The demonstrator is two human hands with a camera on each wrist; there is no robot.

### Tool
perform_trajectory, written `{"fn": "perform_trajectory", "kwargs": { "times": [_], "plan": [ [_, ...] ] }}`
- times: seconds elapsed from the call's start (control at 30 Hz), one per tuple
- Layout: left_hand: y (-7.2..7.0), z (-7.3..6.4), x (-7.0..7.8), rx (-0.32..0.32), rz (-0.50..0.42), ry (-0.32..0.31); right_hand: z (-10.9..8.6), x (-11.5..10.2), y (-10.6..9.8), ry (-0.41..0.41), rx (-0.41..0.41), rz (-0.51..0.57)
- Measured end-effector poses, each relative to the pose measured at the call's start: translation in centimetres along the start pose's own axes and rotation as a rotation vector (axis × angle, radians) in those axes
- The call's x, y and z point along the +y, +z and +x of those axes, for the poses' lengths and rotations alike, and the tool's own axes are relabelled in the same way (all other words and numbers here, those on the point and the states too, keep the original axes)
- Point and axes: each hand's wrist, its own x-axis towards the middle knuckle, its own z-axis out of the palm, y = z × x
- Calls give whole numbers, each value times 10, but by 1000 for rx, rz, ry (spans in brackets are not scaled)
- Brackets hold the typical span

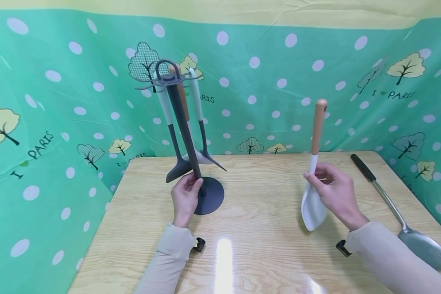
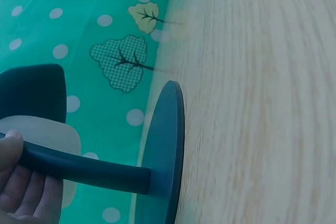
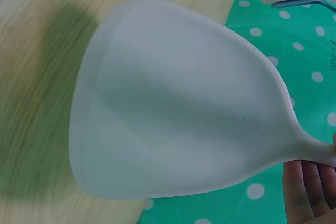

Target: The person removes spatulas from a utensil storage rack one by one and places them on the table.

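Note:
My left hand (image 1: 185,199) grips the lower part of the post of a dark utensil stand (image 1: 210,196), whose round base is on the table. Several utensils hang from the stand's hooks, among them a dark ladle (image 1: 179,169) with a pale handle and a dark turner (image 1: 214,162). In my right hand (image 1: 336,192) is a white spatula (image 1: 313,208), held upright by its white neck, wooden handle up and blade down. The right wrist view shows its broad blade (image 3: 178,103) above the table, casting a shadow.
A metal wok turner (image 1: 422,247) with a black grip lies along the table's right side, near my right forearm. Behind and left of the wooden table (image 1: 264,196) hangs a green dotted cloth (image 1: 264,94).

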Motion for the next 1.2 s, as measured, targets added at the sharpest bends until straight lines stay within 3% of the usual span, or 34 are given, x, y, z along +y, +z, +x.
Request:
{"fn": "perform_trajectory", "kwargs": {
  "times": [0.37,0.67,1.2],
  "plan": [
    [0,2,-2,8,16,6,-9,13,-17,21,7,-62],
    [1,8,-36,14,-20,-16,-14,25,-32,24,0,-104],
    [2,8,-38,16,-29,-6,-23,40,-61,107,-37,-222]
  ]
}}
